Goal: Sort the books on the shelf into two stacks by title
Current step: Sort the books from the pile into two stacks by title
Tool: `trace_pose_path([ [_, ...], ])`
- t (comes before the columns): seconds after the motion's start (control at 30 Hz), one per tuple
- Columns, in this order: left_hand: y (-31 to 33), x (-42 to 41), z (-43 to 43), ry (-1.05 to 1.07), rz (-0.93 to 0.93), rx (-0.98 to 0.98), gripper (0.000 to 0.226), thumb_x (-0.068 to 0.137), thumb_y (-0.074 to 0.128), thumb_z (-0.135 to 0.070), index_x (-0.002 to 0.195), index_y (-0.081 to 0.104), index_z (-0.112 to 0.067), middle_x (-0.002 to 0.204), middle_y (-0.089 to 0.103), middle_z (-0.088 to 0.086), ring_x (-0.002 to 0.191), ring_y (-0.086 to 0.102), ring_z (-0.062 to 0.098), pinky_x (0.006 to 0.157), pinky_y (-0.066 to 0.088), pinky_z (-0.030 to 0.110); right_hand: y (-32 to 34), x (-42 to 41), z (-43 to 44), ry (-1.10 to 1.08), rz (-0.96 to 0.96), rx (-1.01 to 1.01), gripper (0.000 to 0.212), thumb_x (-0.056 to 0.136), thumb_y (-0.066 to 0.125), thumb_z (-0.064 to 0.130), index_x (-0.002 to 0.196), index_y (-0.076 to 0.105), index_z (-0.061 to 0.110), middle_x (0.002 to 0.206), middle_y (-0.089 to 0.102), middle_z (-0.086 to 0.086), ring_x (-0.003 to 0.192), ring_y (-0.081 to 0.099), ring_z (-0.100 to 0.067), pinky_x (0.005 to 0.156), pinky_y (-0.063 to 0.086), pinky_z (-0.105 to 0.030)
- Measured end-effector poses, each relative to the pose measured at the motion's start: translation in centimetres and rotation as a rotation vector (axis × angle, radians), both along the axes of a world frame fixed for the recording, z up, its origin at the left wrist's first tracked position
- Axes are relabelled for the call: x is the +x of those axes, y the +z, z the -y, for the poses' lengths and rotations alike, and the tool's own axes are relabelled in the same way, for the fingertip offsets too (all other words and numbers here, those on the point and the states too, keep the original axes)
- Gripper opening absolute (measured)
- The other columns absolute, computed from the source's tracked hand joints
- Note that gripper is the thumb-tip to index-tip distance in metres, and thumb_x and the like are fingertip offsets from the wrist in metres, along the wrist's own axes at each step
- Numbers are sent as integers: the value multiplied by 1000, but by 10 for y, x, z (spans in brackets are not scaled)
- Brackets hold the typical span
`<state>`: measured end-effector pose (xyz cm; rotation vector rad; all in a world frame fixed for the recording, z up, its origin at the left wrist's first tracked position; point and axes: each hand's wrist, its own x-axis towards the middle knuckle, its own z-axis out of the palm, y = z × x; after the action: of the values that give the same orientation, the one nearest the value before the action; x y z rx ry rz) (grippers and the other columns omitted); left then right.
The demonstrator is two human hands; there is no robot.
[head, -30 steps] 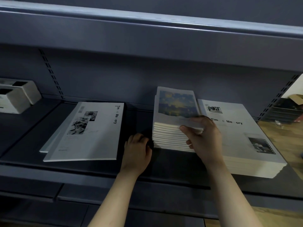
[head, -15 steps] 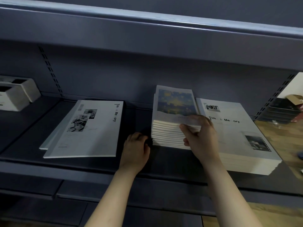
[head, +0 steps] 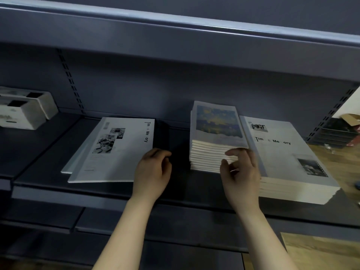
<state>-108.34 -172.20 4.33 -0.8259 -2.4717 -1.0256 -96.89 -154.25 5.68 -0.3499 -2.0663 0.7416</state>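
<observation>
Both grips are released, our left hand point(head: 153, 172) idle; our right hand point(head: 241, 172) could knock the stack of books point(head: 210, 152) at its 11 o'clock askew.

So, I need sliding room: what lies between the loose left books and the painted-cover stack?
Only the left hand, over otherwise bare dark shelf; the head view shows it.

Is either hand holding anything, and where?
Left hand: nothing, loosely curled over the shelf. Right hand at the front edge of the colourful stack; blur hides any grip.
</observation>
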Motion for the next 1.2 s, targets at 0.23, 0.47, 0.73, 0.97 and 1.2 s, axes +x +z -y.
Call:
trace_pose_path([
  [0.23,2,-24,44,127,43,-98,21,82,60,-8,102,67,-10,98,65,10,91,61,30,79,50,38,-29,-17,12,209,295,54,15,83,65,9,90,63,22,88,60,8,76,57,-5,67,47,-20],
  [0.47,6,-42,93,469,172,-306,25,88,54,-26,108,65,-16,115,58,11,107,50,34,87,38,44,-53,-27,22,181,375,153,14,76,70,6,84,69,17,88,60,5,90,55,-16,79,48,-29],
  [0.73,15,-46,119,577,323,-260,43,86,58,-40,121,61,-15,125,47,17,115,40,39,88,42,51,-54,-29,26,121,367,191,14,75,72,6,82,69,18,87,59,6,89,54,-16,77,43,-25],
  [0.97,17,-63,131,554,482,-233,78,66,67,-65,119,55,-9,115,58,16,106,53,36,68,45,35,-56,-27,27,109,370,191,13,76,71,6,82,69,18,88,58,6,90,55,-18,76,43,-25],
  [1.2,16,-48,130,484,387,75,35,98,45,-31,119,45,-3,101,61,22,85,57,39,65,38,35,-57,-26,27,101,373,200,14,77,70,7,84,69,19,89,57,9,92,53,-15,78,38,-21],
])
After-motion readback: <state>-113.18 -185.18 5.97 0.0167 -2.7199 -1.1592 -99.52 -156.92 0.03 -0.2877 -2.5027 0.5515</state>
